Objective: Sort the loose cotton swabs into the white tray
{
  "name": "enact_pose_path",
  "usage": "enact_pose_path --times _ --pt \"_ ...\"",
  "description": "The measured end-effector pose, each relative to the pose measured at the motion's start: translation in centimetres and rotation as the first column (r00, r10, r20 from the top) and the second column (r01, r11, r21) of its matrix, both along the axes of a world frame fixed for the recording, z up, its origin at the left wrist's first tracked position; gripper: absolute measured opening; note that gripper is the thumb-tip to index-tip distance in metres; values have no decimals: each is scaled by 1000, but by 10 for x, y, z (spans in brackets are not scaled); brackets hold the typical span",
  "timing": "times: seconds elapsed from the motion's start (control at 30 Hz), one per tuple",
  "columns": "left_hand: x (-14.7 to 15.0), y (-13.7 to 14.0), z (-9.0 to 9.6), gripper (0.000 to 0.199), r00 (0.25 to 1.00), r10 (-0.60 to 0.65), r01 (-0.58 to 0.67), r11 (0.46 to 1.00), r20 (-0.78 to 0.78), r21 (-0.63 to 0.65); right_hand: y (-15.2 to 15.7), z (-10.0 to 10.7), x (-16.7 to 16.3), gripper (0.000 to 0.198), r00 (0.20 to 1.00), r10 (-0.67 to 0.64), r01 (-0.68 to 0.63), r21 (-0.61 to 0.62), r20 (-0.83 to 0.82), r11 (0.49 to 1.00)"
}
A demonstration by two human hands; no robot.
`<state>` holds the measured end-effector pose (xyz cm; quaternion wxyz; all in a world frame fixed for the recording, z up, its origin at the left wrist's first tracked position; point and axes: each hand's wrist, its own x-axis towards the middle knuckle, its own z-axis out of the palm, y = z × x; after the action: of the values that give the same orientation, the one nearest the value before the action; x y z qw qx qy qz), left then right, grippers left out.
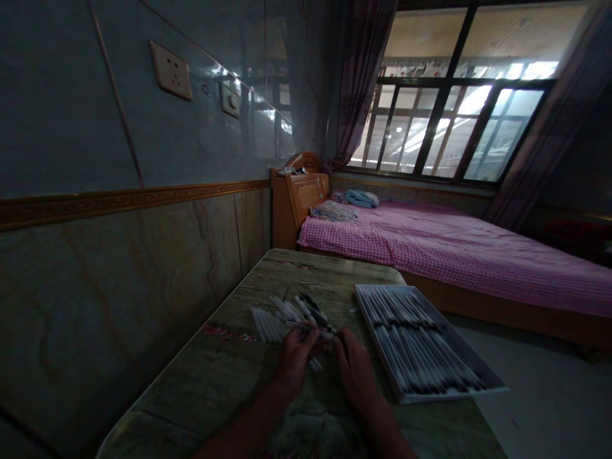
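Observation:
My left hand [297, 357] and my right hand [352, 364] meet over the table, fingers pinched on a thin whitish pen [326, 335] that lies crosswise between them. Its ends are partly covered by my fingers. Just beyond my left hand is a row of clear white pen barrels [268, 325]. Black pen parts [313, 309] lie in a loose heap beside them; their exact shape is too dark to make out. To the right of my right hand stands a shallow white tray [405, 400] filled with several rows of pens [425, 350] with black ends.
The tray overhangs the right edge of the marble-patterned table [229, 395]. Beyond the table is a bed [430, 242] with a pink checked cover and wooden headboard [303, 197]. A tiled wall [191, 248] runs along the left side.

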<state>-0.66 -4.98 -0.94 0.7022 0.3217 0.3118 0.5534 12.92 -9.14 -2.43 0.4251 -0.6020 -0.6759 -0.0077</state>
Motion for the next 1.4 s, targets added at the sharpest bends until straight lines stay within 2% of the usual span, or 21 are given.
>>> enact_pose_path --times 0.1,0.17,0.23,0.33,0.4,0.53,0.77,0.93,1.07,1.27,1.4 --pt "0 0 -2 44 999 -32 32 999 -15 5 2 -10 8 30 986 -8 -3 67 164 998" --pt "0 1 -2 45 999 -40 41 999 -19 12 2 -12 12 31 978 0 -15 71 206 997" --pt "0 2 0 45 1000 -21 21 1000 -18 4 3 -9 12 32 987 13 -19 39 161 999" --pt "-1 3 3 47 1000 14 -15 1000 -14 -15 2 0 7 30 998 10 -13 -43 -54 999" --pt "-1 3 3 47 1000 11 -11 1000 -17 -18 2 2 4 30 991 -18 9 -64 -132 998" --pt "0 4 -1 46 999 -19 18 1000 -28 -11 3 -1 4 35 995 -34 31 -31 -93 999" --pt "0 6 -3 48 999 -1 0 1000 -47 -15 3 1 6 34 993 -62 52 -94 -102 994" --pt "1 2 1 46 997 -14 13 1000 -72 -18 3 -3 7 40 999 -32 33 -37 31 999" --pt "0 2 2 46 998 3 -3 1000 -70 -1 2 1 5 33 997 -55 49 -99 -60 994" --pt "0 3 -2 45 997 -26 26 1000 -77 6 3 -1 6 30 999 -40 40 -48 15 998" --pt "1 5 -3 47 997 6 -7 1000 -74 -5 1 4 4 32 998 -21 16 -91 -55 996"
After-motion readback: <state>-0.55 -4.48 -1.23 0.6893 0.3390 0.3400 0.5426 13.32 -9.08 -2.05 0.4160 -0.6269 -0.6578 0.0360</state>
